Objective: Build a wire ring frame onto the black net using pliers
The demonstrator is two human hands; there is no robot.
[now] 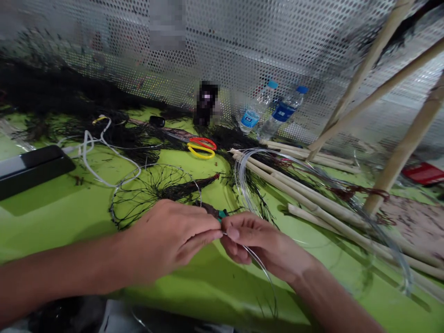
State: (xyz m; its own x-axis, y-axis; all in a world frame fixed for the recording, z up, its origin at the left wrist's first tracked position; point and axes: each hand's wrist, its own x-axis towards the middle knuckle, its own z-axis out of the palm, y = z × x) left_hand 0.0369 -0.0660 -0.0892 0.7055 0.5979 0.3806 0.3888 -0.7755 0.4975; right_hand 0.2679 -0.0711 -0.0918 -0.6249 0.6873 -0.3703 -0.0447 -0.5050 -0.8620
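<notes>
My left hand (180, 231) and my right hand (253, 238) meet fingertip to fingertip above the green table. Both pinch a thin metal wire (255, 255), whose loose end curves down toward the front edge from the right fingers. Just behind the fingers lies a pair of pliers (210, 210) with green on its handle, partly hidden by my left hand. Beyond my left wrist rests a wire hoop (111, 209) with black netting (156, 182) strung across it. A coil of clear wire (243, 173) lies past my right hand.
Scissors (201, 144) with red and yellow handles lie behind the hoop. Bamboo sticks (305, 194) stretch to the right, and poles (405, 148) rise there. Two water bottles (251, 115) lean on the perforated metal sheet (239, 51). A black box (34, 169) with a white cable (92, 166) sits left.
</notes>
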